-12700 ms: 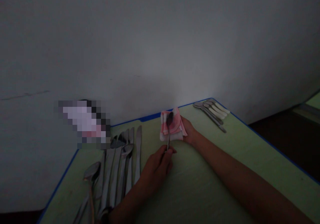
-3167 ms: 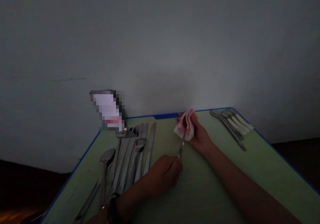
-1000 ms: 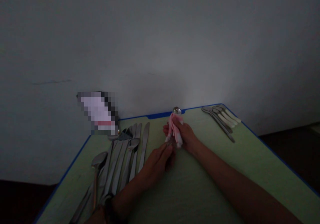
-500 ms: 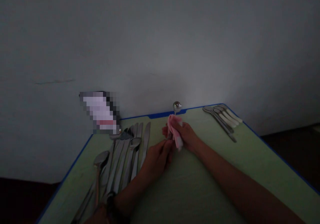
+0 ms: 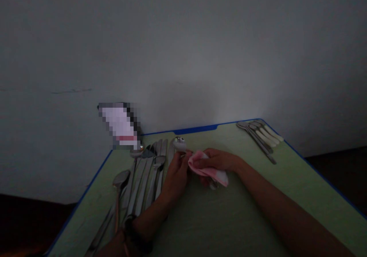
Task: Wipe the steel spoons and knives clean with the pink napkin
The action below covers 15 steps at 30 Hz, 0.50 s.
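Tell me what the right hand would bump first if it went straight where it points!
The right hand, holding the pink cloth, points at the left hand, so it would probably bump that first. They look close, but depth is unclear.

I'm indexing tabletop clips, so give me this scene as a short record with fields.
surface: pale green table with blue edging
left hand: holds a metal spoon near its bowl
right hand: grips a pink-and-white cloth, apparently around the spoon's handle
left side: row of metal cutlery, including a large spoon
far right corner: white-handled cutlery
lighting: dim
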### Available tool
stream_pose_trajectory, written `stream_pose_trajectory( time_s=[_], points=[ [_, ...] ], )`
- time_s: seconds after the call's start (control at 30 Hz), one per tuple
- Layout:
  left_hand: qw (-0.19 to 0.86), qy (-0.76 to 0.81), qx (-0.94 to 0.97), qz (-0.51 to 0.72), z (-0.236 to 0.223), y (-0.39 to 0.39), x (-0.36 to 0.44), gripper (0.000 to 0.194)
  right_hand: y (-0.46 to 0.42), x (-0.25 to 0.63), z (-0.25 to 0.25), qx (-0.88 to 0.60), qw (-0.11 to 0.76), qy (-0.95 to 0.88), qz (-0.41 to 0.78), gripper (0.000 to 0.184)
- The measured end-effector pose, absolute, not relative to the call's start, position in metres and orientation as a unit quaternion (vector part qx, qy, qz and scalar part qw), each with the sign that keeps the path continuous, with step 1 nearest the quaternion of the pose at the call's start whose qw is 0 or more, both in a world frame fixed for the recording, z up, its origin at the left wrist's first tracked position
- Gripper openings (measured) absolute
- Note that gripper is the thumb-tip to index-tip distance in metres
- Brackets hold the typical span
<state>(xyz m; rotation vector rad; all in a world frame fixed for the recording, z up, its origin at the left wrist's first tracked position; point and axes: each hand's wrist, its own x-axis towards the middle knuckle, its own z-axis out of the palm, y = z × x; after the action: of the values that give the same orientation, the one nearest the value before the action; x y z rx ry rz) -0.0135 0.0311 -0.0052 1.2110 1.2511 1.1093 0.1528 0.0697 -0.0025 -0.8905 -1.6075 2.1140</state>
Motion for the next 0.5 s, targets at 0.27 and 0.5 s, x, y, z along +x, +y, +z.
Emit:
stream_pose_trajectory(
  time_s=[0.27,0.5],
  points=[
    [0.464,0.555,0.458,0.517,-0.0041,0.0299,-0.0141,0.03,0.0694,0.1486,-0.001,-0.336,0.14,-0.609,0.705,0.04],
    [0.524,0.461,0.384,0.605,-0.0028,0.0324,-0.0131,0.033,0.073,0.1571,-0.0064,-0.291,0.196,-0.587,0.73,0.04]
  ],
)
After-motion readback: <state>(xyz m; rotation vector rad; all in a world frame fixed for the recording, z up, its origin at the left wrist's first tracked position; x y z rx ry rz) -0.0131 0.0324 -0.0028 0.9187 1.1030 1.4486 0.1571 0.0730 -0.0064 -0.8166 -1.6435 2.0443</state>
